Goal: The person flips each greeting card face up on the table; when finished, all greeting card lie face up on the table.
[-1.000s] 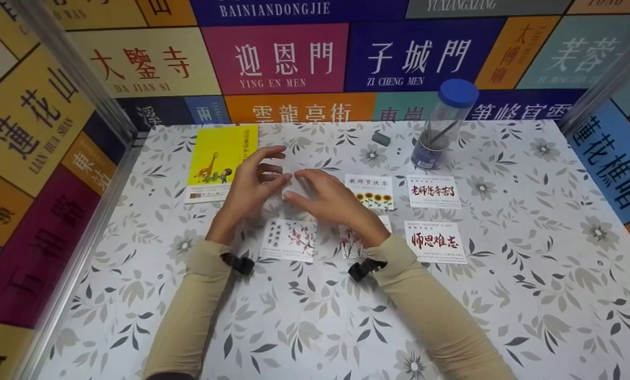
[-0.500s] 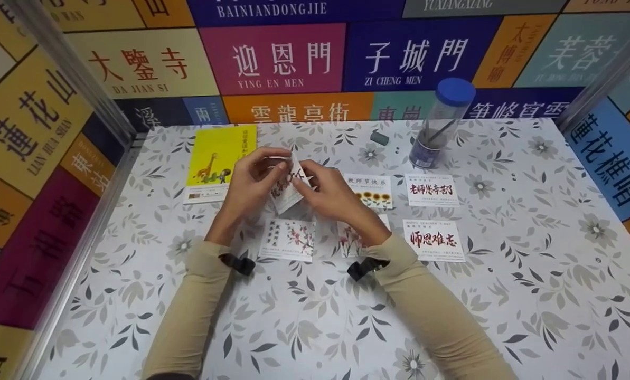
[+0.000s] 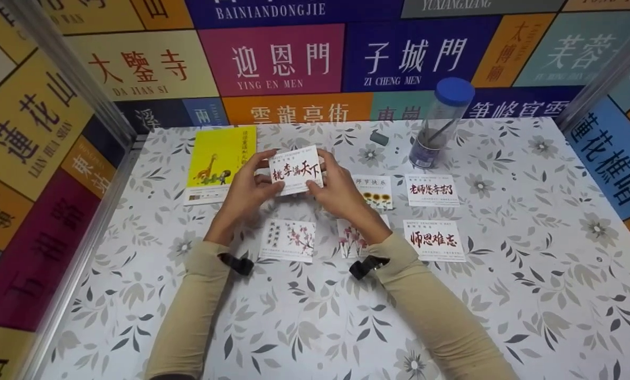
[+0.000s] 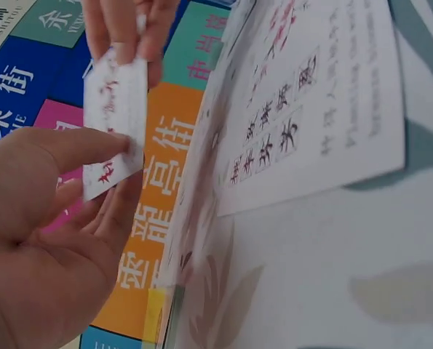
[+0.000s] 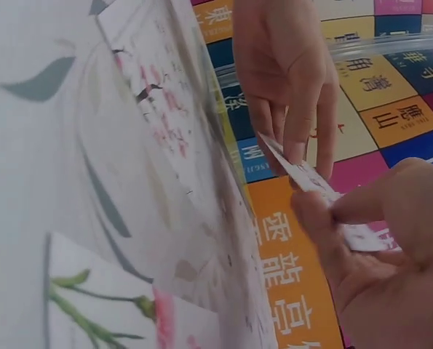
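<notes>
A white card (image 3: 294,168) with dark red Chinese lettering faces up between the two hands. My left hand (image 3: 245,184) pinches its left side, thumb on the front and fingers behind. On its right side my right hand (image 3: 340,189) pinches it the same way. The left wrist view shows the card (image 4: 114,116) held clear of the table, thumb across its face. Below the hands lie a blossom card (image 3: 288,240) and a pink flower card (image 3: 350,240), the latter partly hidden by the right wrist. A sunflower card (image 3: 376,191) shows beside the right hand, its left part covered.
Two red-lettered cards (image 3: 433,190) lie one above the other at the right. A yellow booklet (image 3: 217,158) is at the back left. Behind the cards stand a clear jar with a blue lid (image 3: 454,92) and a small grey cylinder (image 3: 379,138). Printed panels (image 3: 272,58) wall the table.
One second ago the hands were close together with no card face showing. Then a tilted card appeared between them. Now it is turned flat toward the head camera, and the hands are farther apart.
</notes>
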{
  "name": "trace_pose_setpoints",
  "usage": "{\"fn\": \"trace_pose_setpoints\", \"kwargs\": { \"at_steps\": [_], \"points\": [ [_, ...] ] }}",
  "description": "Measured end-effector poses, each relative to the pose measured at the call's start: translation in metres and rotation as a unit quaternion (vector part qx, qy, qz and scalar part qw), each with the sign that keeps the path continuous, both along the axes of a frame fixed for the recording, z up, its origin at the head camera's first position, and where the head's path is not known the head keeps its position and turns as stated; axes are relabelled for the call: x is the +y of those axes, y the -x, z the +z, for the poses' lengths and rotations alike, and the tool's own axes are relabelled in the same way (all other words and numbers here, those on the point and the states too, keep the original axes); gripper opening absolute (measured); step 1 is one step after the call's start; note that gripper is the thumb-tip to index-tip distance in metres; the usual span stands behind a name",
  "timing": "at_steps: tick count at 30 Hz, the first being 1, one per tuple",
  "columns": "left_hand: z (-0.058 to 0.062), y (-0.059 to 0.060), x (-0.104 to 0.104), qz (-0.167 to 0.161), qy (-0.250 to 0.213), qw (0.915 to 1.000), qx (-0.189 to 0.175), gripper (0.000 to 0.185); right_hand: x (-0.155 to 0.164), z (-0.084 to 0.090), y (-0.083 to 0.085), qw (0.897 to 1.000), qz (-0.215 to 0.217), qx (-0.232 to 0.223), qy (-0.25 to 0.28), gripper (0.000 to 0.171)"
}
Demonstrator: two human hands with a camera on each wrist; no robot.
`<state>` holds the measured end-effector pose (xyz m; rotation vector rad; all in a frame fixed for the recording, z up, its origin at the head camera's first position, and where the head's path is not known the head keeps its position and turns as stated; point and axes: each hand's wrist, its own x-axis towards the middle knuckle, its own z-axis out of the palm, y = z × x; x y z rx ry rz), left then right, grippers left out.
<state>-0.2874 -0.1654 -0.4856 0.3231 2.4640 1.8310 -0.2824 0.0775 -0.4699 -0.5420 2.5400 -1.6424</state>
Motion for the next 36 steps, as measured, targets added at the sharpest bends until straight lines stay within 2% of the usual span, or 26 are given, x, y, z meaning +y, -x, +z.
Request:
{"fn": "trace_pose_setpoints", "kwargs": {
  "at_steps": [3,6,10,13,16,22,30,36],
  "points": [
    [-0.0027,0.0001,-0.0019,0.010,0.060,0.9977,-0.029,0.077,0.0035,-0.0022,-0.0006,0.996,-0.002,0.002,-0.093,0.085],
    [-0.0053,0.0006,-0.0026,0.002,0.100,0.9936,-0.052,0.077,0.0050,-0.0027,-0.0028,0.985,0.011,0.002,-0.172,0.080],
    [-0.0059,0.0018,-0.0018,-0.011,0.124,0.9910,-0.050,0.080,0.0035,-0.0033,-0.0066,0.959,0.043,-0.006,-0.281,0.071],
    [-0.0052,0.0009,-0.0006,-0.014,0.157,0.9869,-0.035,0.080,0.0020,-0.0042,-0.0084,0.941,0.069,-0.016,-0.331,0.073],
    [-0.0051,-0.0015,0.0008,-0.025,0.193,0.9805,-0.028,0.081,0.0020,-0.0053,-0.0087,0.935,0.076,-0.013,-0.345,0.074],
    [-0.0029,-0.0035,0.0053,-0.031,0.247,0.9685,-0.015,0.081,0.0046,-0.0064,-0.0069,0.934,0.070,0.003,-0.351,0.073],
    [-0.0058,-0.0026,0.0061,-0.020,0.250,0.9674,-0.034,0.076,0.0053,-0.0078,-0.0069,0.937,0.062,-0.011,-0.343,0.080],
    [-0.0067,0.0007,0.0071,-0.032,0.241,0.9698,-0.020,0.072,0.0081,-0.0073,-0.0068,0.938,0.063,-0.019,-0.340,0.086]
  ]
}}
